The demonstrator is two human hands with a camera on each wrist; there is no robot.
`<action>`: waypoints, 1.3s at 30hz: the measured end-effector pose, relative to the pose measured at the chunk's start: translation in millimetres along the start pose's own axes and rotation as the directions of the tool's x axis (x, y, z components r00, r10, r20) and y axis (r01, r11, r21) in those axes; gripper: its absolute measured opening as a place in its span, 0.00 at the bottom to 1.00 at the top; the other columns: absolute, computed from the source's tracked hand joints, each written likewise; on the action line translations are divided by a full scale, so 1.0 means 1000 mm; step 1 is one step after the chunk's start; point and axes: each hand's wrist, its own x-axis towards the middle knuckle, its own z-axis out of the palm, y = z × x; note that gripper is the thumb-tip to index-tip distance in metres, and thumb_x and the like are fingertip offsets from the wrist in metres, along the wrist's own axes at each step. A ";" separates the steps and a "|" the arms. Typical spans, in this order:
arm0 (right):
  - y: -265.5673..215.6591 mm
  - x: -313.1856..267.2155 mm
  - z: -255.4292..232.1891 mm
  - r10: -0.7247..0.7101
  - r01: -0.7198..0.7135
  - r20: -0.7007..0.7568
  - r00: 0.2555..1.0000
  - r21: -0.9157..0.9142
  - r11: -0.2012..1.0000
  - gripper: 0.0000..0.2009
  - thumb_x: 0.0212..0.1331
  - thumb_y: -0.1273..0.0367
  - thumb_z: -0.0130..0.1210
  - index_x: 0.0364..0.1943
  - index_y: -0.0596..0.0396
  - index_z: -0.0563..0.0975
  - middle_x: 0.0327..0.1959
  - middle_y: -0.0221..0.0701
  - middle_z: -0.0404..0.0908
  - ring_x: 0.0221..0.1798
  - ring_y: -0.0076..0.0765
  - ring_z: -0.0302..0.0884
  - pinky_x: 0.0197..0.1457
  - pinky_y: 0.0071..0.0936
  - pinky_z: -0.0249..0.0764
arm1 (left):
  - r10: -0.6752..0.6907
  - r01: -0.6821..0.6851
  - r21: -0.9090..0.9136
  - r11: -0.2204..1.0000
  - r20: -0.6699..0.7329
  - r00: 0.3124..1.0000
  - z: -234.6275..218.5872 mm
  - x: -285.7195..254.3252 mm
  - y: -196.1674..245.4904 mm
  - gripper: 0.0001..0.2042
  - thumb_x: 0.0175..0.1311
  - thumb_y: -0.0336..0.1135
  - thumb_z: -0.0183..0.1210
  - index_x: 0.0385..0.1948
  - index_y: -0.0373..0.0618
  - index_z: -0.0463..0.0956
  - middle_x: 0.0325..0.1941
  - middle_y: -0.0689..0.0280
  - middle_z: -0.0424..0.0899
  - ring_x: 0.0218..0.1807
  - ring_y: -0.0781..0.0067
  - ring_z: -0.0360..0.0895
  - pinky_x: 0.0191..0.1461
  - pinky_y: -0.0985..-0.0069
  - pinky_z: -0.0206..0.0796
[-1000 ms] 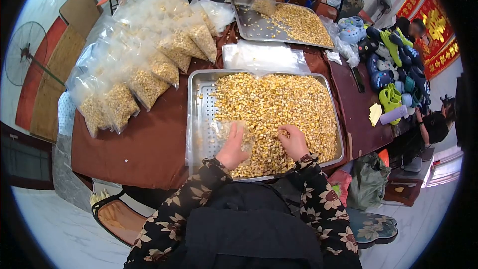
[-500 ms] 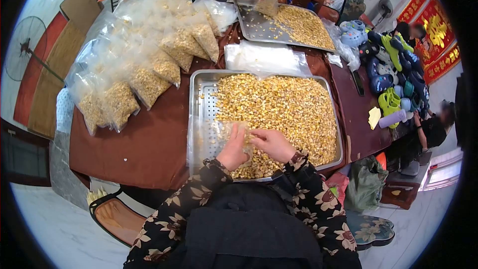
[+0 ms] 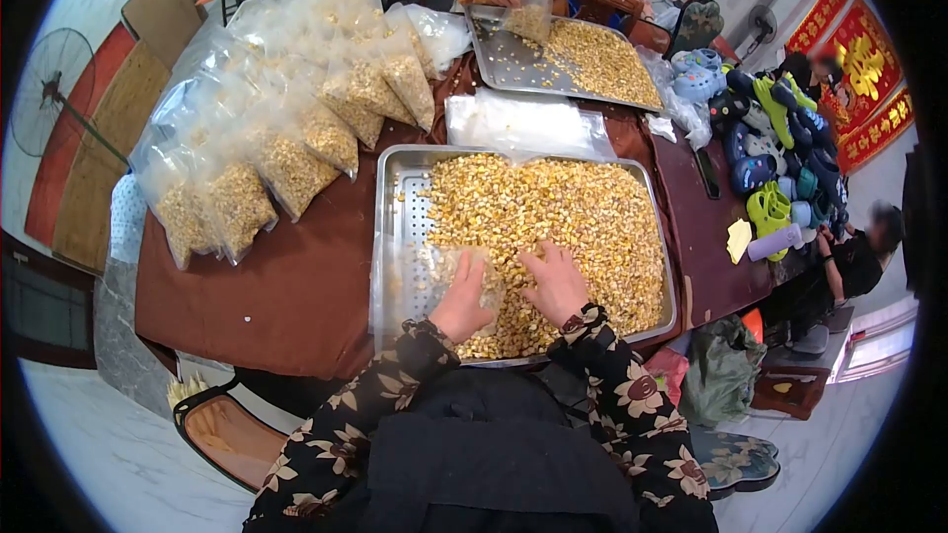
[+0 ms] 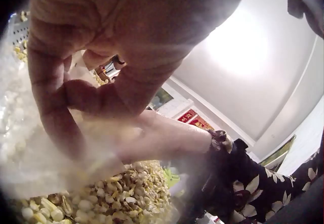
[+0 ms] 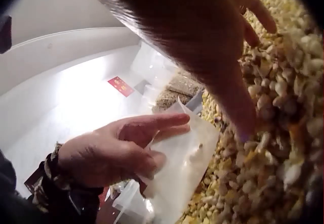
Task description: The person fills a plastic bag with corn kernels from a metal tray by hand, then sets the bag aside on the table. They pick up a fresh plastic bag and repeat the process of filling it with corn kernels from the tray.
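Note:
A metal tray (image 3: 395, 163) holds a broad heap of yellow kernels (image 3: 583, 207). At its left part, my left hand (image 3: 462, 304) grips a clear plastic bag (image 5: 185, 171), thumb on one side and fingers on the other, seen best in the right wrist view. Some kernels show inside that bag. My right hand (image 3: 555, 286) rests on the heap just right of the bag, fingers spread and fingertips down among the kernels, apart from the left hand.
Many filled bags (image 3: 296, 148) stand at the left on the brown cloth (image 3: 267, 306). Flat empty bags (image 3: 528, 123) lie behind the tray. Across the table a person handles a bag over a second tray (image 3: 494, 64). A phone (image 3: 707, 174) and shoes (image 3: 780, 128) are at the right.
My right hand went left to the bag, then back right onto the kernels, its fingers now spread. My left hand stays at the bag. Across the table, one hand has moved off the other bag.

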 end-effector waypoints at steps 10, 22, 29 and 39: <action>0.031 0.013 0.010 0.170 -0.184 0.087 0.982 0.665 0.724 0.09 0.48 0.71 0.57 0.35 0.55 0.78 0.25 0.35 0.75 0.28 0.35 0.76 0.31 0.30 0.72 | -0.005 0.005 0.015 1.000 0.006 1.000 0.000 -0.001 0.003 0.42 0.44 0.26 0.58 0.65 0.32 0.45 0.70 0.36 0.39 0.52 0.46 0.73 0.51 0.68 0.69; -0.030 0.016 -0.020 -0.119 -0.186 0.322 0.939 0.768 0.613 0.15 0.57 0.70 0.51 0.48 0.58 0.76 0.34 0.38 0.81 0.25 0.30 0.79 0.29 0.26 0.76 | -0.046 0.047 -0.011 0.999 0.051 0.998 -0.010 -0.001 0.012 0.43 0.43 0.28 0.60 0.65 0.32 0.47 0.70 0.38 0.40 0.68 0.41 0.54 0.65 0.67 0.58; 0.003 -0.007 -0.035 -0.073 0.046 0.075 0.995 0.317 0.947 0.24 0.51 0.63 0.60 0.55 0.52 0.71 0.52 0.45 0.72 0.53 0.48 0.71 0.54 0.36 0.70 | -0.036 0.036 0.000 0.999 0.027 0.999 -0.007 -0.002 0.007 0.42 0.45 0.28 0.60 0.65 0.33 0.46 0.70 0.39 0.41 0.69 0.41 0.51 0.67 0.67 0.55; 0.000 -0.044 -0.006 0.116 -0.116 0.018 0.993 -0.009 0.993 0.42 0.39 0.60 0.69 0.63 0.43 0.60 0.59 0.50 0.60 0.52 0.56 0.69 0.48 0.43 0.73 | -0.049 0.050 -0.013 0.999 0.040 0.998 -0.002 0.000 0.004 0.41 0.47 0.26 0.58 0.66 0.33 0.45 0.71 0.40 0.40 0.62 0.46 0.65 0.56 0.70 0.68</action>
